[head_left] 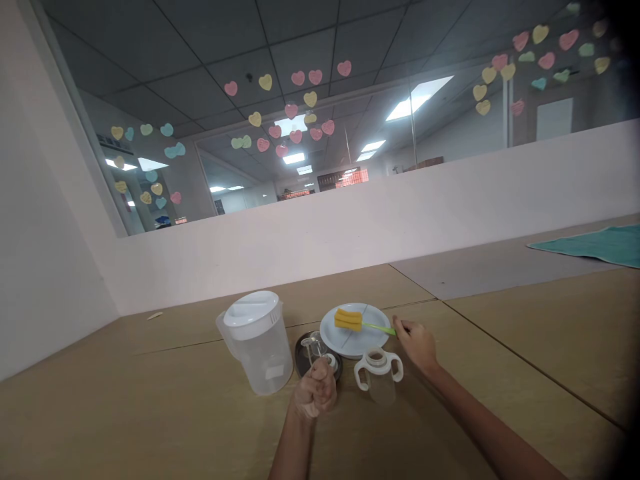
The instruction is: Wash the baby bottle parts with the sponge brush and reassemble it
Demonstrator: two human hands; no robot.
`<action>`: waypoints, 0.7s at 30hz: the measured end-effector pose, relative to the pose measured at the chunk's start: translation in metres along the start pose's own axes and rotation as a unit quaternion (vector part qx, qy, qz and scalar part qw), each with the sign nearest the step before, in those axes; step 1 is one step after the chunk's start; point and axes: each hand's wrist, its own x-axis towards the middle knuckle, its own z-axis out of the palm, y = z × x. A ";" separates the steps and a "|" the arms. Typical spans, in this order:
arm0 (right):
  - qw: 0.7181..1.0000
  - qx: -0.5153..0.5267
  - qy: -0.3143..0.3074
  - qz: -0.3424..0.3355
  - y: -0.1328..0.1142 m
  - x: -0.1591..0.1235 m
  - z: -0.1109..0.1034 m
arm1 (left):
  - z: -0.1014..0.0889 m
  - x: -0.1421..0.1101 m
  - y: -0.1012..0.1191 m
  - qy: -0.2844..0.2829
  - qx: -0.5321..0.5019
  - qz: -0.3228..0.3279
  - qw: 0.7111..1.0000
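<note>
Yellow sponge brush (349, 320): our right hand (418, 345) pinches its green handle (379, 328) near the end; we'd grip firmly against twisting. Left hand (316, 389) fisted, contents unclear.

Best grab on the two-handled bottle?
I'd take the right loop handle of the bottle, coming in from the person's right. It stands upright and open-topped, the loop sticks out sideways from the collar, and that side looks freer than the left, where the dark tray sits, or behind, where the plate is.
</note>
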 end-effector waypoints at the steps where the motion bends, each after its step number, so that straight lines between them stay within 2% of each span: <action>1: 1.000 0.008 0.000 0.001 0.000 0.000 0.000 | 0.001 0.001 0.001 0.008 0.001 0.002 1.000; 4: 0.998 0.061 0.006 0.017 0.001 0.001 0.001 | 0.005 0.006 0.004 0.043 0.002 0.015 0.999; 6: 0.988 0.144 0.013 0.054 0.003 0.003 0.002 | 0.007 0.011 0.006 0.071 0.003 0.025 0.997; 7: 0.973 0.213 0.012 0.091 0.004 0.004 0.002 | 0.008 0.014 0.006 0.086 0.004 0.030 0.996; 8: 0.946 0.295 0.003 0.135 0.005 0.007 0.003 | 0.009 0.016 0.006 0.100 0.006 0.035 0.994; 10: 0.871 0.442 -0.028 0.212 0.008 0.011 0.003 | 0.010 0.019 0.006 0.126 0.008 0.045 0.991; 12: 0.815 0.524 -0.067 0.240 0.011 0.016 0.001 | 0.011 0.021 0.005 0.145 0.009 0.054 0.988; 14: 0.799 0.548 -0.090 0.229 0.013 0.019 -0.002 | 0.011 0.021 0.005 0.155 0.009 0.061 0.986; 16: 0.759 0.606 -0.120 0.207 0.016 0.020 -0.007 | 0.010 0.020 0.005 0.159 0.007 0.067 0.985; 20: 0.607 0.750 -0.208 0.158 0.021 0.019 -0.014 | 0.007 0.020 0.006 0.150 0.003 0.077 0.986; 21: 0.580 0.766 -0.232 0.153 0.022 0.018 -0.015 | 0.006 0.019 0.007 0.145 0.003 0.077 0.986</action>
